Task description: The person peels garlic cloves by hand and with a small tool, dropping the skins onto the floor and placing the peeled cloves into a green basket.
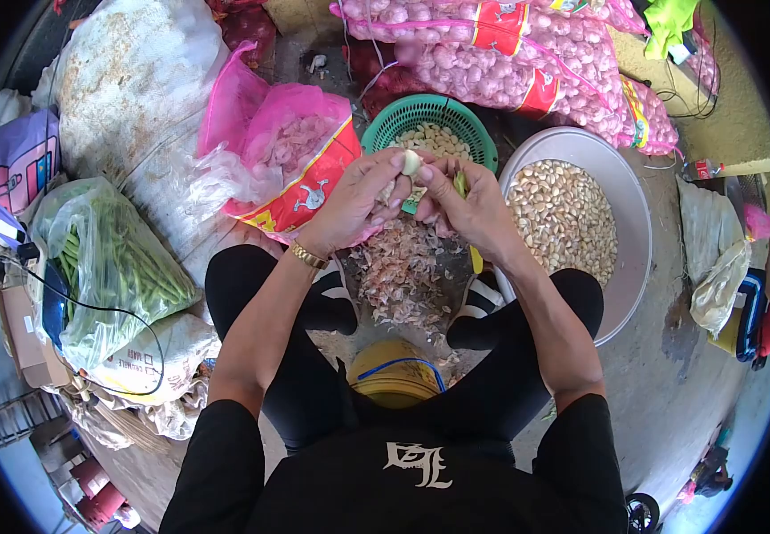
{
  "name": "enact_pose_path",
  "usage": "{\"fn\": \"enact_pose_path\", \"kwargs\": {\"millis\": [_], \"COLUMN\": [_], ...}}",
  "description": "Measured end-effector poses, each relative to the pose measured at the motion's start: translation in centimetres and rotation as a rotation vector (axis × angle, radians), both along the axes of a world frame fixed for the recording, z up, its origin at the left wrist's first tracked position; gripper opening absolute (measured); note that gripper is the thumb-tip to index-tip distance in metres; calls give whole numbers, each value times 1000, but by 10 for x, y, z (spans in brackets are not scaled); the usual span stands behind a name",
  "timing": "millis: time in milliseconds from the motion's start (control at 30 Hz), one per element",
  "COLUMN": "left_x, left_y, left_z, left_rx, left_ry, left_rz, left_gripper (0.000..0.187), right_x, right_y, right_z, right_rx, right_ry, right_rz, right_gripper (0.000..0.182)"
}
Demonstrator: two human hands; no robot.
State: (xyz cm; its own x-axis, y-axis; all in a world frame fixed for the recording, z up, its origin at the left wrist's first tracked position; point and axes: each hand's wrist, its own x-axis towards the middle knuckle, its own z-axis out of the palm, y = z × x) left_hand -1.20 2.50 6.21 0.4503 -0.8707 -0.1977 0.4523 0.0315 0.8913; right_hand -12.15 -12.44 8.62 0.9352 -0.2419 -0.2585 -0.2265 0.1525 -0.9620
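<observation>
A pale, peeled-looking garlic clove (411,163) is pinched between the fingertips of both hands, in front of the green basket. My left hand (362,191), with a gold watch at the wrist, is closed on it from the left. From the other side my right hand (472,203) grips it with thumb and fingers. Something yellow-green (460,184) shows by the right fingers; I cannot make out what it is. Behind the hands, the green basket (478,125) holds pale cloves (434,138). Below them lies a heap of garlic skins (403,271) on the floor.
At right stands a wide basin (643,227) of unpeeled cloves (563,214). Pink net sacks of garlic (527,67) lie at the back. An open pink sack (300,142) and a clear bag of green beans (122,258) are to the left. A yellow bucket (394,360) sits between the legs.
</observation>
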Motion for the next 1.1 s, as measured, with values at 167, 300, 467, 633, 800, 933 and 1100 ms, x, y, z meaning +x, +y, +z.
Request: {"fn": "enact_pose_path", "kwargs": {"millis": [167,300,467,633,800,933,1100], "left_x": [-2,0,11,10,11,10,9], "left_y": [-2,-4,1,2,1,0,1], "left_z": [4,-11,-8,-4,-3,-3,-3], "left_rx": [17,0,18,-2,25,7,40], "left_ry": [-89,-95,-78,-108,-187,-194,-268], "left_rz": [-22,35,116,124,126,122,161], "left_gripper": [39,35,32,30,27,26,25], "right_x": [2,3,-6,-13,-10,-11,-16], "right_y": [3,-2,-12,-16,-4,-3,-11], "right_z": [-10,-15,-14,-42,-31,-40,-41], "right_rx": [40,-12,-168,-413,-589,-712,-731], "right_ry": [-79,-66,-26,-150,-164,-112,-160], "right_rz": [-51,-1,314,518,446,524,695], "right_gripper": [27,23,20,27,19,35,31]}}
